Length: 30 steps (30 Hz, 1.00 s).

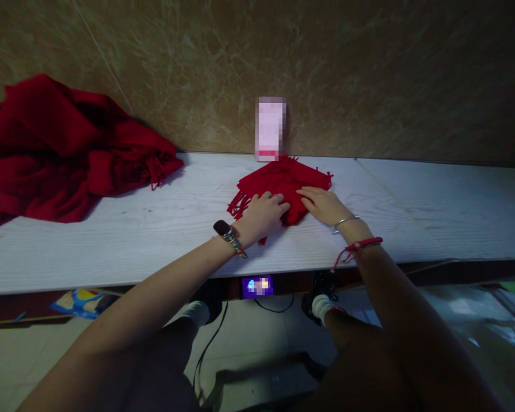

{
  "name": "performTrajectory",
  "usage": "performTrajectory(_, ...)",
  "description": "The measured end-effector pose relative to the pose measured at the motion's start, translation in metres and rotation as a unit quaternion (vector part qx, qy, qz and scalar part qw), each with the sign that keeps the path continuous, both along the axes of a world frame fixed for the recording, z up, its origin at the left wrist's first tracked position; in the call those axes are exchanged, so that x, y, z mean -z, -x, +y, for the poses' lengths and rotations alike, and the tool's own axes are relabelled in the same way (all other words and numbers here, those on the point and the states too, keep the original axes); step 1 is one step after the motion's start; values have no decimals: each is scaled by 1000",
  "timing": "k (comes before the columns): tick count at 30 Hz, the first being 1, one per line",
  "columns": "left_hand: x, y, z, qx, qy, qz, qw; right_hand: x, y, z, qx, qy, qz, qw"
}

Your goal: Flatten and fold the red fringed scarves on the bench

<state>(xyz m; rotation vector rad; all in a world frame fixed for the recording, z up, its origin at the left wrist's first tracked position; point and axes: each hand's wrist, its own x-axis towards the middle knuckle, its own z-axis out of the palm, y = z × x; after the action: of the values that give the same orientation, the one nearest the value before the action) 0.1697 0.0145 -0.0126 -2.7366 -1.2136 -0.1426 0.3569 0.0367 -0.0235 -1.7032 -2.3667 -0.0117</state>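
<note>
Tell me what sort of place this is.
Probably a plain indoor workbench, home or small shop: white table against a marbled wall, folded red scarf under left hand and right hand, heap of red fabric beside.

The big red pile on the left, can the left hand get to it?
Probably yes: only bare table lies between the left hand, resting on the small folded scarf, and that pile.

A pale wooden table (412, 206) stands against a brown marbled wall (369, 74).
</note>
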Motion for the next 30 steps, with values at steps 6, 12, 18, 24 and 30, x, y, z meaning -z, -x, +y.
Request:
performTrajectory(6, -6, 12, 8, 43, -34, 38, 998, -12, 14, -20, 37, 8, -31, 999)
performTrajectory(12, -30, 53, 17, 71, 51, 72, 994, -31, 40, -42, 19, 33, -95, 995)
performTrajectory(18, -45, 116, 36, 0, 188, 82, 979, -33, 63, -65, -106, 21, -90, 990)
performTrajectory(24, -50, 134, 41, -71, 232, 85, 966, -30, 64, -70, -116, -2, -105, 988)
performTrajectory(30, -53, 111, 42, -110, 120, 49, 985, -39, 71, -65, -42, -105, -47, 992)
